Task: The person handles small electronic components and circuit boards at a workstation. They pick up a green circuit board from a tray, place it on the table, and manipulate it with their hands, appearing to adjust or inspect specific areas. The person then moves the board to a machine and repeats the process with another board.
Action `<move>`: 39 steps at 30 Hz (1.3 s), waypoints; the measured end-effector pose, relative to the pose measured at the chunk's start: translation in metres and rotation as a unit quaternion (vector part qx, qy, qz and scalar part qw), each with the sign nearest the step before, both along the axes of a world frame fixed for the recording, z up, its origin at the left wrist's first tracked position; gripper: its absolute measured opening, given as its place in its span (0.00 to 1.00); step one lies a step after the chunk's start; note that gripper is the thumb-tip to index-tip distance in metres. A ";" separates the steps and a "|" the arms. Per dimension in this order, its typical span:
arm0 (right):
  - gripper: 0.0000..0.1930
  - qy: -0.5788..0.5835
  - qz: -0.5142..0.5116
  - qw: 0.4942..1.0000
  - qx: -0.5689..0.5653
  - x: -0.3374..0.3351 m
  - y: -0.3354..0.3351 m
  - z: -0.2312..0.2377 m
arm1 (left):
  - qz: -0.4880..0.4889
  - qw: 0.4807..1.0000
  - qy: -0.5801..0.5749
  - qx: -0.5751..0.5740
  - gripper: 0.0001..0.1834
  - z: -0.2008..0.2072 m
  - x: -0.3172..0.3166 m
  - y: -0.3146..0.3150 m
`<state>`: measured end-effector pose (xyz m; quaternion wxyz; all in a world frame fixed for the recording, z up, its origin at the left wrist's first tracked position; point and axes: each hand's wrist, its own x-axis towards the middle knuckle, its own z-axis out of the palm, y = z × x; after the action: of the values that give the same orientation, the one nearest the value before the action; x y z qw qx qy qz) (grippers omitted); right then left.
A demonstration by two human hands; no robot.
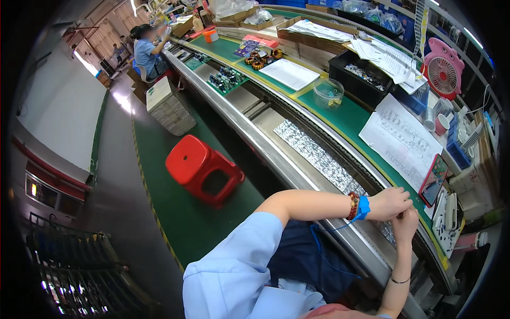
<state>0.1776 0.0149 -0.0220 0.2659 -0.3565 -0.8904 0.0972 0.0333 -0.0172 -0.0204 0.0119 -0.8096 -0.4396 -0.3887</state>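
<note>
My left hand [390,203] reaches across the conveyor line, with a blue wrist strap [363,208] and a beaded bracelet at its wrist. Fingers curled, it meets my right hand [405,225], which comes up from the lower edge with a thin bangle on the wrist. Both hands are closed against each other at the fingertips. A small dark bit shows between them, too covered to name. Just beyond them a phone [434,179] in a red case leans beside a white tray of small dark parts [446,226]. Below them runs a silvery foil-like strip [319,154].
A drawing sheet [401,139], a clear round tub [328,94], a black parts bin [358,77] and a pink fan [443,69] stand along the bench. Populated circuit boards [227,80] sit farther up the line. A red stool [199,167] stands at left; a seated person [149,53] works far off.
</note>
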 end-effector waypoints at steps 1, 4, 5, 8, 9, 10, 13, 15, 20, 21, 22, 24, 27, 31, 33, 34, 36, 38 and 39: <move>0.07 -0.016 0.000 1.000 -0.013 -0.002 -0.002 0.005 | 0.006 1.000 0.002 -0.011 0.11 0.006 -0.004 -0.003; 0.06 0.013 0.000 1.000 0.000 -0.008 -0.008 0.008 | 0.046 0.998 -0.027 0.027 0.10 0.018 -0.027 -0.007; 0.05 0.017 -0.002 1.000 0.010 -0.006 -0.007 0.008 | 0.068 0.997 -0.030 0.036 0.11 0.023 -0.037 -0.007; 0.05 0.034 -0.014 0.999 -0.016 -0.002 -0.006 0.008 | 0.146 0.980 -0.096 0.094 0.18 0.030 -0.093 -0.024; 0.04 0.043 -0.009 0.999 -0.018 -0.004 -0.008 0.010 | 0.185 0.971 -0.108 0.107 0.18 0.027 -0.121 -0.033; 0.04 0.046 -0.005 0.999 -0.022 -0.005 -0.009 0.010 | 0.231 0.959 -0.081 0.146 0.18 0.021 -0.153 -0.042; 0.04 0.051 -0.009 0.998 -0.033 -0.006 -0.009 0.009 | 0.349 0.915 -0.113 0.168 0.13 0.026 -0.240 -0.082; 0.03 0.052 -0.002 0.998 -0.034 -0.008 -0.011 0.007 | 0.445 0.865 -0.142 0.184 0.09 0.009 -0.312 -0.107; 0.03 0.056 0.003 0.998 -0.041 -0.009 -0.010 0.006 | 0.612 0.759 -0.177 0.135 0.09 -0.012 -0.425 -0.170; 0.03 0.052 -0.001 0.998 -0.046 -0.009 -0.011 0.007 | 0.630 0.749 -0.149 0.141 0.08 -0.016 -0.443 -0.180; 0.03 0.047 -0.006 0.998 -0.052 -0.009 -0.011 0.008 | 0.647 0.739 -0.122 0.147 0.07 -0.020 -0.459 -0.186; 0.03 0.045 -0.021 0.997 -0.064 -0.008 -0.010 0.009 | 0.690 0.696 -0.136 0.142 0.07 -0.022 -0.481 -0.192; 0.03 0.050 -0.041 0.994 -0.087 -0.008 -0.008 0.007 | 0.729 0.664 -0.142 0.080 0.10 -0.029 -0.510 -0.202; 0.03 0.043 -0.048 0.993 -0.099 -0.010 -0.008 0.008 | 0.719 0.670 -0.181 0.040 0.15 -0.036 -0.525 -0.201; 0.03 0.038 -0.048 0.993 -0.099 -0.010 -0.007 0.008 | 0.720 0.675 -0.158 0.038 0.16 -0.040 -0.532 -0.203; 0.03 0.034 -0.051 0.993 -0.098 -0.008 -0.007 0.009 | 0.719 0.678 -0.148 0.037 0.16 -0.041 -0.534 -0.202; 0.02 0.032 -0.056 0.994 -0.093 -0.008 -0.007 0.009 | 0.706 0.694 -0.138 0.023 0.18 -0.042 -0.538 -0.200; 0.02 0.039 -0.055 0.994 -0.089 -0.010 -0.008 0.009 | 0.709 0.696 -0.115 0.018 0.18 -0.043 -0.547 -0.204; 0.02 0.039 -0.051 0.994 -0.091 -0.010 -0.007 0.008 | 0.710 0.696 -0.107 -0.001 0.19 -0.043 -0.552 -0.207</move>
<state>0.1675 0.0075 -0.0136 0.2709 -0.4206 -0.8473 0.1781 -0.5185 -0.2243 -0.0638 0.2363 -0.2095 -0.8828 -0.3478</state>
